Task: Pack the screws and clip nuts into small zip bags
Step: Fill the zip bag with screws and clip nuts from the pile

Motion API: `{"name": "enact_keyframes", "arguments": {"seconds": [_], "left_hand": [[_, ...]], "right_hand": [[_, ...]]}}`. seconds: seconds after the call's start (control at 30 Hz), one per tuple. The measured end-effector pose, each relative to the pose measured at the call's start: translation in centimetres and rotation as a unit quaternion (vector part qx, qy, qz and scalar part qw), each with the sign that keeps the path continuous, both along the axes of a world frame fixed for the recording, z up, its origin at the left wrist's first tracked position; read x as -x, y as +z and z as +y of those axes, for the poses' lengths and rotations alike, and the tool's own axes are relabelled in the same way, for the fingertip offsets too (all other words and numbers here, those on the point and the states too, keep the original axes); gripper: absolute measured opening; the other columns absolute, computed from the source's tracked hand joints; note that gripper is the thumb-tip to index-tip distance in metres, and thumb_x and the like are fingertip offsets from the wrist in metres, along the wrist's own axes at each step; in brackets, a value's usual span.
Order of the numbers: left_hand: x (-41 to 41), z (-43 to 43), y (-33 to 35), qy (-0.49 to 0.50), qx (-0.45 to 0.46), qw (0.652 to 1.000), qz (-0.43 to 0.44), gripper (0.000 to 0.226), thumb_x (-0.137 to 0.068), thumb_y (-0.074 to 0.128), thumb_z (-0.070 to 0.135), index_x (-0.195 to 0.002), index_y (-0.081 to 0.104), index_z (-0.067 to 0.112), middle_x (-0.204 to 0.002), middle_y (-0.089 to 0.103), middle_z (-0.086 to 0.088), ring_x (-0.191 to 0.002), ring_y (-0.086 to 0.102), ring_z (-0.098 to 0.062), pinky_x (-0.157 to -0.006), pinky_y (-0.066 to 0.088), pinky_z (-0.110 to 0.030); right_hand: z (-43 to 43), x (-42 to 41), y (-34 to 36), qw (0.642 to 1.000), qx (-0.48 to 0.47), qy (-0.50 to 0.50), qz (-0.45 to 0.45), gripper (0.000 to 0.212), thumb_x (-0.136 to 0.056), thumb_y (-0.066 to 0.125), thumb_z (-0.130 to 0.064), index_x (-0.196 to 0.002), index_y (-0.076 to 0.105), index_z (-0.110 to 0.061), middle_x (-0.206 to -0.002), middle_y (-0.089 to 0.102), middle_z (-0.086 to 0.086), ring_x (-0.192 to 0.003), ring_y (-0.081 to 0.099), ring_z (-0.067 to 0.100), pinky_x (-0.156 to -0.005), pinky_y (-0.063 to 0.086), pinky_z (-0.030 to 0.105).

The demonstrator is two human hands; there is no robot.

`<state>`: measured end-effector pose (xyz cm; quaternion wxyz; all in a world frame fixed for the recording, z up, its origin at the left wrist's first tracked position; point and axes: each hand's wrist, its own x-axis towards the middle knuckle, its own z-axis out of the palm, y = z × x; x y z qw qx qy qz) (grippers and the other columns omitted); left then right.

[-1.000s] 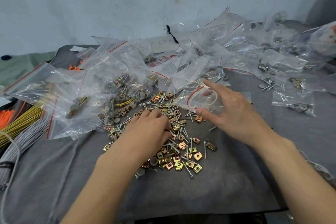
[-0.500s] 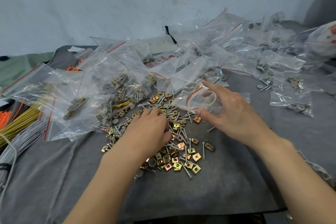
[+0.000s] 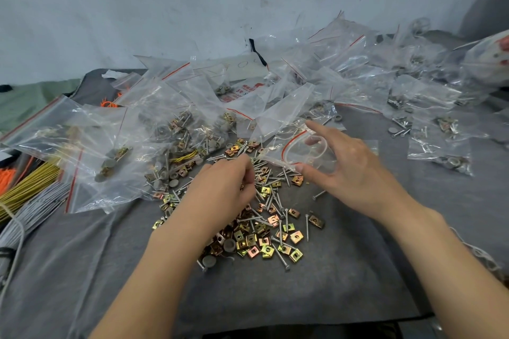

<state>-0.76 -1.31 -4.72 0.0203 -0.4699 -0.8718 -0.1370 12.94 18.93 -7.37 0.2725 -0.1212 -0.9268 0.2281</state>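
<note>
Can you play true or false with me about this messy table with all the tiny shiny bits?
1. The right hand holds a clear bag with a red strip. True.
2. The left hand is over the pile of screws and clip nuts. True.
3. The pile sits in a metal bowl. False: it lies loose on a grey cloth.
4. The yellow ties are on the far right. False: they are at the left edge.
</note>
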Motion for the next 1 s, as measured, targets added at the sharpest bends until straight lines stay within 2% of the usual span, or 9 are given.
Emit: {"name": "enact_keyframes", "arguments": {"seconds": [0.17, 0.27, 0.33, 0.47, 0.57, 0.67, 0.8, 0.9, 1.0], "left_hand": [[0.5, 0.0, 0.0, 0.007, -0.019, 1.000, -0.008, 0.009, -0.097, 0.056, 0.033, -0.095, 0.047, 0.032, -0.083, 0.058, 0.016, -0.080, 0.058, -0.010, -0.080, 0.049, -0.035], [0.8, 0.0, -0.1, 0.022, -0.046, 0.999, -0.017, 0.012, -0.099, 0.052, 0.040, -0.103, 0.049, 0.029, -0.084, 0.061, 0.014, -0.077, 0.061, -0.010, -0.074, 0.055, -0.038], [0.9, 0.1, -0.1, 0.027, -0.069, 0.997, -0.038, 0.017, -0.100, 0.048, 0.042, -0.106, 0.053, 0.027, -0.085, 0.065, 0.012, -0.076, 0.062, -0.007, -0.072, 0.056, -0.037], [0.8, 0.6, 0.1, 0.011, -0.147, 0.984, -0.099, 0.012, -0.100, 0.051, 0.038, -0.102, 0.061, 0.032, -0.078, 0.068, 0.016, -0.063, 0.057, 0.009, -0.055, 0.041, -0.011], [0.4, 1.3, 0.4, -0.005, -0.200, 0.968, -0.155, 0.011, -0.098, 0.057, 0.036, -0.101, 0.067, 0.034, -0.076, 0.066, 0.018, -0.070, 0.058, 0.011, -0.060, 0.040, -0.004], [0.0, 2.4, 0.4, -0.015, -0.213, 0.960, -0.179, 0.019, -0.100, 0.056, 0.031, -0.111, 0.070, 0.030, -0.080, 0.063, 0.022, -0.075, 0.057, 0.015, -0.065, 0.039, -0.002], [-0.7, 3.9, 0.4, -0.033, -0.210, 0.960, -0.182, 0.023, -0.100, 0.056, 0.026, -0.118, 0.070, 0.027, -0.087, 0.064, 0.021, -0.073, 0.055, 0.015, -0.064, 0.038, -0.005], [-1.1, 4.8, 0.5, -0.034, -0.210, 0.953, -0.214, 0.022, -0.098, 0.060, 0.028, -0.119, 0.068, 0.028, -0.101, 0.068, 0.015, -0.084, 0.060, 0.006, -0.074, 0.046, -0.014], [-1.5, 5.6, 0.8, -0.038, -0.229, 0.941, -0.245, 0.022, -0.096, 0.063, 0.028, -0.118, 0.065, 0.027, -0.100, 0.069, 0.014, -0.088, 0.064, 0.000, -0.078, 0.052, -0.020]], "right_hand": [[0.0, 0.0, -0.1, 1.000, 0.000, 0.002, -0.001, 0.079, -0.084, 0.047, -0.075, -0.151, 0.030, -0.037, -0.131, 0.060, -0.010, -0.115, 0.053, 0.007, -0.104, 0.040, 0.039], [0.1, 0.0, -0.1, 1.000, -0.003, -0.001, -0.003, 0.077, -0.085, 0.049, -0.073, -0.151, 0.030, -0.037, -0.131, 0.060, -0.012, -0.116, 0.053, 0.008, -0.102, 0.040, 0.036], [0.0, 0.1, -0.2, 1.000, -0.009, -0.002, -0.004, 0.077, -0.086, 0.050, -0.072, -0.151, 0.029, -0.038, -0.129, 0.060, -0.014, -0.111, 0.050, 0.002, -0.099, 0.037, 0.032], [-0.1, 0.1, -0.2, 1.000, -0.013, -0.003, -0.009, 0.077, -0.086, 0.050, -0.073, -0.151, 0.025, -0.041, -0.129, 0.058, -0.016, -0.108, 0.040, -0.005, -0.100, 0.035, 0.031], [-0.3, 0.2, -0.2, 1.000, -0.017, -0.005, -0.011, 0.077, -0.086, 0.051, -0.070, -0.152, 0.027, -0.039, -0.130, 0.059, -0.014, -0.108, 0.045, 0.000, -0.097, 0.034, 0.029], [-0.5, 0.2, -0.1, 1.000, -0.021, -0.007, -0.011, 0.078, -0.085, 0.054, -0.068, -0.152, 0.029, -0.037, -0.130, 0.060, -0.011, -0.116, 0.052, 0.010, -0.096, 0.034, 0.030], [-0.7, 0.2, 0.0, 1.000, -0.021, -0.003, -0.015, 0.080, -0.084, 0.056, -0.067, -0.152, 0.030, -0.035, -0.132, 0.061, -0.007, -0.118, 0.055, 0.015, -0.099, 0.038, 0.035], [-0.8, 0.2, 0.1, 1.000, -0.020, 0.000, -0.017, 0.080, -0.085, 0.056, -0.069, -0.153, 0.031, -0.034, -0.132, 0.061, -0.006, -0.119, 0.057, 0.017, -0.103, 0.042, 0.040], [-0.7, 0.1, 0.1, 1.000, -0.015, 0.002, -0.015, 0.080, -0.085, 0.058, -0.067, -0.153, 0.033, -0.033, -0.135, 0.061, -0.003, -0.122, 0.057, 0.019, -0.103, 0.045, 0.043]]}}
